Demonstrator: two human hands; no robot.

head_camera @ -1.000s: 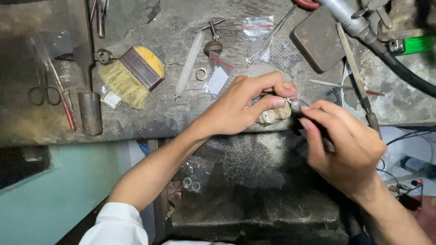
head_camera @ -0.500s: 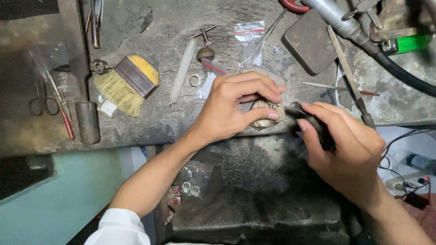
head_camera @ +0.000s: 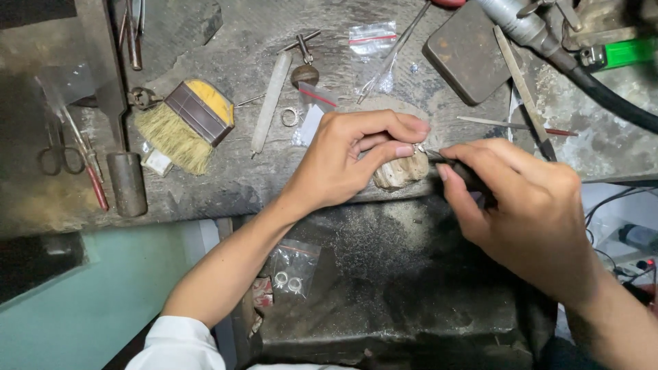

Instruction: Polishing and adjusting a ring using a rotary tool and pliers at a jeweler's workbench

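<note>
Tiny metal piece (head_camera: pixel 419 148) sits pinched in left hand (head_camera: pixel 346 161) fingertips, pressed on worn wood peg (head_camera: pixel 401 171) btwn both hands so it stays steady. Right hand (head_camera: pixel 524 209) grips dark tool (head_camera: pixel 460 171), tip touching it.

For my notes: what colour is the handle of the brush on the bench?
Yellow handle, seen in the head view; the brush has pale straw-coloured bristles.

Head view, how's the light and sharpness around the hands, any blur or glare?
Head view: even light, no glare; left hand and brush are sharp; the small piece at the fingertips is too tiny to make out; right hand looks slightly soft; the tray below the bench is dim and shadowed.
</note>
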